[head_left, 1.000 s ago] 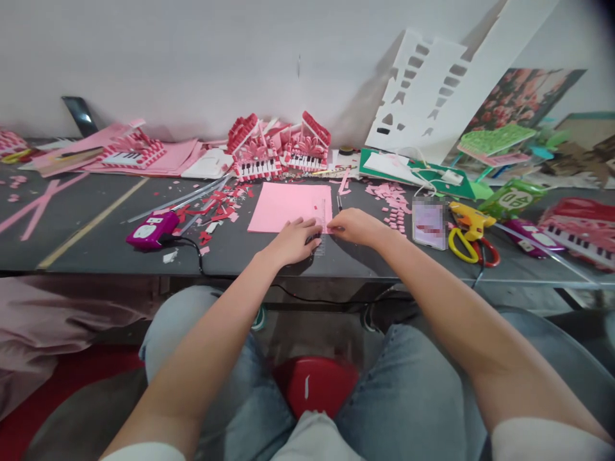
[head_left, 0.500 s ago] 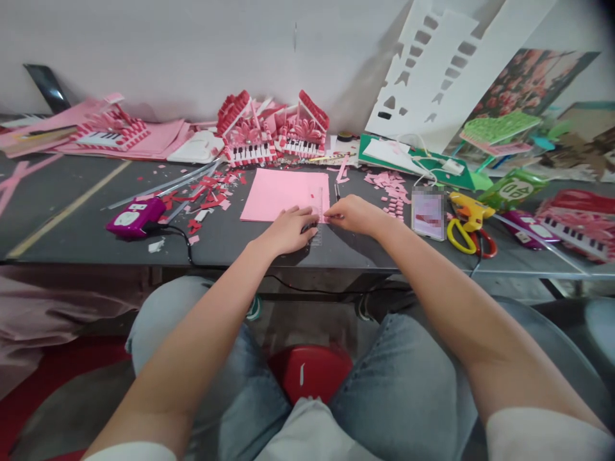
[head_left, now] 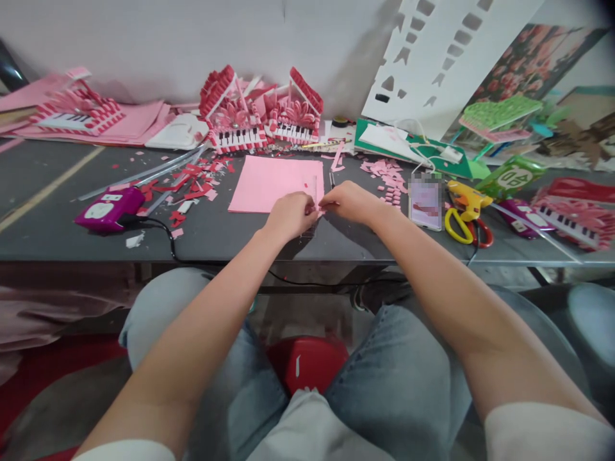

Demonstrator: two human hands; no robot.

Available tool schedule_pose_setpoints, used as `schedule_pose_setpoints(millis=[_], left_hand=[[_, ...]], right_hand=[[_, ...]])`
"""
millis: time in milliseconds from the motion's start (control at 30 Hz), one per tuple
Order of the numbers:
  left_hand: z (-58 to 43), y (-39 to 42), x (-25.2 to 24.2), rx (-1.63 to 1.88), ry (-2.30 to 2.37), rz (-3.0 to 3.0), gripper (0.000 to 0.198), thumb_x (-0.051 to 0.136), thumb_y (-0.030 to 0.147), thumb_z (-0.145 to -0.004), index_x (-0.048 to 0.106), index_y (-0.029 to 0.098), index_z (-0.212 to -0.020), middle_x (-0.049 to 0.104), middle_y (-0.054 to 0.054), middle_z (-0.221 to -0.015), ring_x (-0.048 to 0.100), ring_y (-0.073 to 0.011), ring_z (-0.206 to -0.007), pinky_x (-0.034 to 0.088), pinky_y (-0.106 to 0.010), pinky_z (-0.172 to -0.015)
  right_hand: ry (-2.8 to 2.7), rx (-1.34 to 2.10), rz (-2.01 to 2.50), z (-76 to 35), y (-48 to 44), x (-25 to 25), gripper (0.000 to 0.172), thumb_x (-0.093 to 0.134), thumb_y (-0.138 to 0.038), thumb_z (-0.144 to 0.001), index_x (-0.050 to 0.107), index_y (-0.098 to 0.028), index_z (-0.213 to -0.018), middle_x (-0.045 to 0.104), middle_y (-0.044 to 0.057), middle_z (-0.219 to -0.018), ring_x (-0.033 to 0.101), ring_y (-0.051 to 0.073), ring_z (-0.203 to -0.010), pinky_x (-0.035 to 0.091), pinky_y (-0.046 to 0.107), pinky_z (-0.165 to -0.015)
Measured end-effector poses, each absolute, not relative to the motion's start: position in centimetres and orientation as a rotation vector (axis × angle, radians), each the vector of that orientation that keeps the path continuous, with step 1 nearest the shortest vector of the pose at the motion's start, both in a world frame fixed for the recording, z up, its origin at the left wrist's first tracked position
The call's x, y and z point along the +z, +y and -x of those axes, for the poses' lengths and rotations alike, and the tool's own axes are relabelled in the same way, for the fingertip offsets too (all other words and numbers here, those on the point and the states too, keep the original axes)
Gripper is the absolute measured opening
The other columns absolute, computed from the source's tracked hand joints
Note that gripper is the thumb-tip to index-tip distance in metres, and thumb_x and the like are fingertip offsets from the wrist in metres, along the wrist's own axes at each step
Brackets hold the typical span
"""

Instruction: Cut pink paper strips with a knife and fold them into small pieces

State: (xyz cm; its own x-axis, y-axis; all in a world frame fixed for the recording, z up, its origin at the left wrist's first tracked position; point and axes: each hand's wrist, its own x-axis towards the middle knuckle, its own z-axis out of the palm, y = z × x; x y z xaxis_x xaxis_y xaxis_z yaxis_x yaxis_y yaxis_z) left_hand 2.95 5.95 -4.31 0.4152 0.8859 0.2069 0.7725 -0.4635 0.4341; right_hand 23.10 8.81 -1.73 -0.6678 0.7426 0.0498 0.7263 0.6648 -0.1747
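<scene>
A pink paper sheet lies flat on the dark table in front of me. A clear ruler runs along its right edge. My left hand rests with curled fingers on the lower end of the ruler at the sheet's near right corner. My right hand sits just right of it, fingers pinched together at the sheet's right edge, on something too small to make out. The two hands nearly touch.
Paper pianos stand at the back by the wall. A magenta device with a black cord lies left among red scraps. Right of my hands are a phone, yellow scissors, a glue gun and pink bits.
The view has tilted so the table sits higher in frame. My left hand's fingers have curled and drawn closer to my right hand at the sheet's corner.
</scene>
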Motion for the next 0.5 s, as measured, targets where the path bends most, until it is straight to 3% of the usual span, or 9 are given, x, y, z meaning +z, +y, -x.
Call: schedule_pose_setpoints(millis=[200, 500], left_hand=[[-3.7, 6.1, -4.0, 0.612, 1.550, -2.330, 0.019, 0.072, 0.034, -0.089, 0.080, 0.017, -0.093, 0.076, -0.015, -0.101, 0.069, -0.0278, -0.090, 0.048, -0.041, -0.078], [-3.3, 6.4, -4.7, 0.692, 1.487, -2.321, 0.016, 0.071, 0.029, -0.088, 0.081, 0.018, -0.092, 0.079, -0.012, -0.103, 0.070, -0.0253, -0.091, 0.052, -0.039, -0.085]], right_hand=[[-2.680, 0.297, 1.211, -23.5, 9.1, -1.9, 0.028, 0.063, -0.014, -0.093, 0.086, -0.020, -0.108, 0.083, 0.009, -0.099, 0.073, 0.019, -0.088, 0.049, 0.031, -0.081], [-2.557, 0.518, 1.162, -24.6, 9.0, -2.2, 0.029, 0.064, -0.014, -0.088, 0.086, -0.017, -0.106, 0.083, 0.009, -0.101, 0.074, 0.022, -0.093, 0.053, 0.033, -0.085]])
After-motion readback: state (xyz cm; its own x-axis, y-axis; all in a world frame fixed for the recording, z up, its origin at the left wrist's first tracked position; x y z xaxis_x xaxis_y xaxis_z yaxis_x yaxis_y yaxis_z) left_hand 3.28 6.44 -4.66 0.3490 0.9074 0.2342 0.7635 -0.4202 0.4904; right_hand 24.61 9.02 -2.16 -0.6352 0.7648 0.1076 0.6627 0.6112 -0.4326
